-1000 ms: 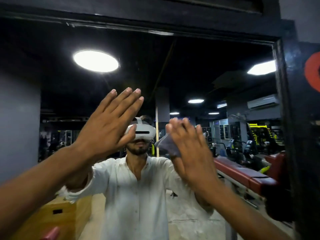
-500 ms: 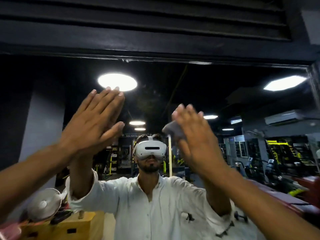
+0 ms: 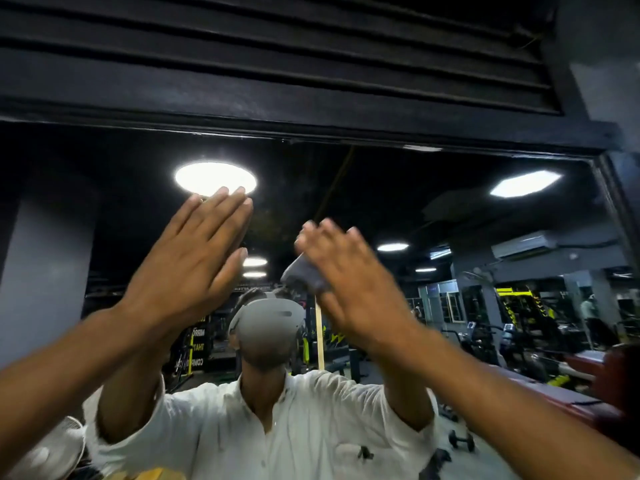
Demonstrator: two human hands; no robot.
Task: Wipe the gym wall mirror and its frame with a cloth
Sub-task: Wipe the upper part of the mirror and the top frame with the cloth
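Observation:
The wall mirror (image 3: 433,195) fills the view, with its black top frame (image 3: 311,112) running across above and the right frame edge (image 3: 621,209) at the far right. My left hand (image 3: 194,261) lies flat on the glass with fingers straight and together, holding nothing. To its right, my right hand (image 3: 353,278) presses a small grey cloth (image 3: 300,276) against the glass with straight fingers. Most of the cloth is hidden behind that palm. Both hands are in the upper middle of the mirror, a little below the top frame.
Black horizontal slats (image 3: 277,39) run above the frame. In the reflection are a person in a white shirt, ceiling lights, gym machines on the right, a red padded bench (image 3: 588,386), dumbbells on the floor and a fan (image 3: 55,452) at the lower left.
Both hands have slid up the glass toward the top frame, the right one carrying the cloth. The view has tilted upward, so more of the top frame and slats shows.

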